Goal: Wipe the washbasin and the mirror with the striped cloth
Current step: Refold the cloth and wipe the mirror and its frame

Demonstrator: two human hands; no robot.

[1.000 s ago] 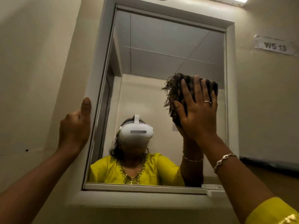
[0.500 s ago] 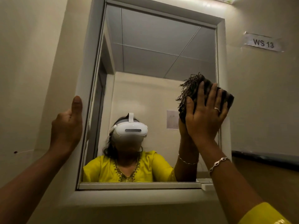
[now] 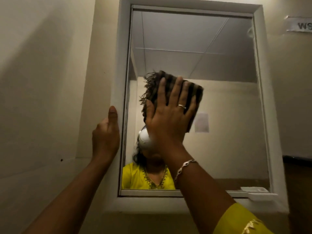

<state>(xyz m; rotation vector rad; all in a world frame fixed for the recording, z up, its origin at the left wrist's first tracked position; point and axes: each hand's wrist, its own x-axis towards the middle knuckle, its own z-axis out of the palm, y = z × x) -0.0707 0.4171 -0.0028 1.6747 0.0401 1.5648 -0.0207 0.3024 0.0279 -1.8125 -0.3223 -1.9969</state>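
Note:
The mirror (image 3: 219,81) hangs on the wall in a white frame (image 3: 120,65). My right hand (image 3: 168,119) lies flat with its fingers spread, pressing the folded dark striped cloth (image 3: 194,92) against the glass left of the middle. The cloth's fringe sticks out at its upper left. My left hand (image 3: 105,137) rests against the frame's left edge, thumb pointing up. The washbasin is out of view.
Cream walls surround the mirror, with a paper label (image 3: 300,25) at the upper right. A small white catch (image 3: 255,190) sits on the frame's lower right. A person in yellow with a white headset is reflected low in the glass.
My right hand has slid the cloth leftwards from the mirror's right edge to left of its middle. The view has shifted left. My left hand stays on the frame.

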